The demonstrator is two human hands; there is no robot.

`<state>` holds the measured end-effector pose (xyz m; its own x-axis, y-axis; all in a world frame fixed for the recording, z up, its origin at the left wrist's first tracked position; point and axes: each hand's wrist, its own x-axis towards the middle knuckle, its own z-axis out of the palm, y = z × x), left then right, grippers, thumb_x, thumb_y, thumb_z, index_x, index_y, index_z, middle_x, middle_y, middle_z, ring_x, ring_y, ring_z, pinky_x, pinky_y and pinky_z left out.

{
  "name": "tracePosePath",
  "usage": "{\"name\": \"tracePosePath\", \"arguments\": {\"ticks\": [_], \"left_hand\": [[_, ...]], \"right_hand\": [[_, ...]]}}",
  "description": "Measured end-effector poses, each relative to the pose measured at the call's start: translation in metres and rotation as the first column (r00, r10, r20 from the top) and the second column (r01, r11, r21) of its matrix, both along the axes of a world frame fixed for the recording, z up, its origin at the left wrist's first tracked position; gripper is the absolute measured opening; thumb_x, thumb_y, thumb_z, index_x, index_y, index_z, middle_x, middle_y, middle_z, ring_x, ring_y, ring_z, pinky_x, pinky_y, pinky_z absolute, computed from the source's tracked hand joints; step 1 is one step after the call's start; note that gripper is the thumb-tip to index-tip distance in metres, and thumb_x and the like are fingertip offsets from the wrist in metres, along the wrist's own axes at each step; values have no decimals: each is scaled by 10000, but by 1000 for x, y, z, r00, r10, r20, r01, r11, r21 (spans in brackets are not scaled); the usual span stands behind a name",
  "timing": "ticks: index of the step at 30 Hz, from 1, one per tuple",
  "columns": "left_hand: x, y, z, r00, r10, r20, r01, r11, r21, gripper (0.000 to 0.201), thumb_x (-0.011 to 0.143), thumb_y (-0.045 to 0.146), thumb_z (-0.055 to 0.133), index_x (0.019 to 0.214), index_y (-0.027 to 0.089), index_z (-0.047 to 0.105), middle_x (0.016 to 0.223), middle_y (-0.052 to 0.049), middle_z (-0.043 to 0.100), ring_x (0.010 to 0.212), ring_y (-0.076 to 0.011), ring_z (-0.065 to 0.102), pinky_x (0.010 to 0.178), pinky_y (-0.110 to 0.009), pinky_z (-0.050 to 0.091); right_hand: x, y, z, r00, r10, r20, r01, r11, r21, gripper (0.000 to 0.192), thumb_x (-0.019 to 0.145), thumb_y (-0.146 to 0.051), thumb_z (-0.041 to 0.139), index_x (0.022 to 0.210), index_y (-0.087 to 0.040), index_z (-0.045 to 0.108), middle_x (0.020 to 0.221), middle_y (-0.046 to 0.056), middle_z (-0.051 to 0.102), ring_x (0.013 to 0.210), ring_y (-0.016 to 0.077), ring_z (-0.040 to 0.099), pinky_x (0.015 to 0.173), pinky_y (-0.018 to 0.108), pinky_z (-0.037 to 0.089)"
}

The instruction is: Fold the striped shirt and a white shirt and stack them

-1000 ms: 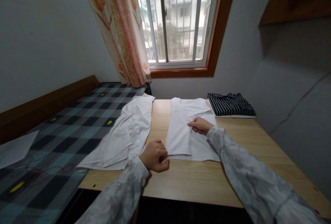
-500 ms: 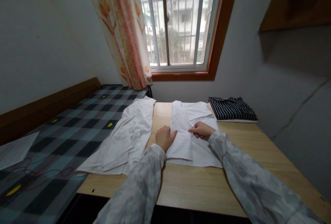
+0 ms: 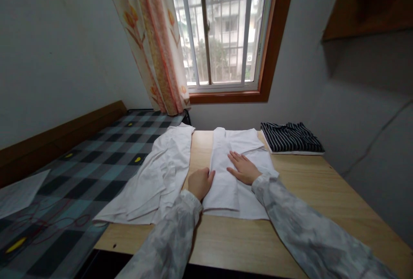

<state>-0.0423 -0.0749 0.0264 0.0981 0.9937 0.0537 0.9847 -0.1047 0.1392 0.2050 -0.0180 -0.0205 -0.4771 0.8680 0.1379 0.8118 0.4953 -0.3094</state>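
Since half a second ago the right hand has let go of its pinch and gone flat, and the left hand slid back a bit along the left edge of the cloth.

Biggest thing around is the bed with the checked cover on the left, running right up against the wooden table. Behind them there's a window with a flowery curtain hanging down its left side. A loose white garment is draped half on the bed, half over the table's left edge. At the far right of the table sits a folded striped garment.

Then the main bit: the folded white shirt lies flat in the middle of the table, between the loose garment and the striped one, with its left side folded over into a long panel. Right hand is palm down on it, fingers spread apart and pointing away, the cloth underneath them, nothing gripped. Left hand rests at the panel's left edge, fingers together and lightly curled, tips touching the fabric; can't tell if it's pinching anything.
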Motion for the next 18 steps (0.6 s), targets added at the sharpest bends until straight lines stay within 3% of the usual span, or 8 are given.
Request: {"name": "tracePosePath", "arguments": {"ticks": [6,10,14,18], "left_hand": [[-10,-9,7,997,-67,-36,62,990,-126,568,1127,510,402,958,188,838,1060,-189,835,992,-304,791,817,-374,502],[-13,10,15,999,-35,2,34,978,-205,529,1089,565,460,942,211,823,1083,-163,838,1031,-311,785,819,-369,515],[1,38,17,996,81,43,-76,992,-105,518,1080,637,469,1066,215,770,1115,-141,828,1065,-295,775,840,-352,515],[16,47,6,997,78,12,-78,997,0,421,1125,500,439,1195,190,714,1153,-167,813,1071,-293,777,852,-355,504]], "right_hand": [[4,-18,-8,998,56,5,-56,998,9,790,1131,-594,399,1772,-142,300,1842,166,220,1714,313,217,1382,521,189],[6,-22,-8,998,61,-4,-61,998,9,781,1135,-585,402,1774,-148,297,1841,162,229,1712,307,224,1384,515,188],[5,-22,-7,999,50,-7,-50,999,2,771,1137,-579,406,1775,-160,298,1842,158,230,1713,312,218,1382,530,194],[3,-26,-4,999,45,-8,-45,999,3,767,1135,-564,424,1768,-147,313,1841,162,231,1711,309,229,1387,518,186]]}}
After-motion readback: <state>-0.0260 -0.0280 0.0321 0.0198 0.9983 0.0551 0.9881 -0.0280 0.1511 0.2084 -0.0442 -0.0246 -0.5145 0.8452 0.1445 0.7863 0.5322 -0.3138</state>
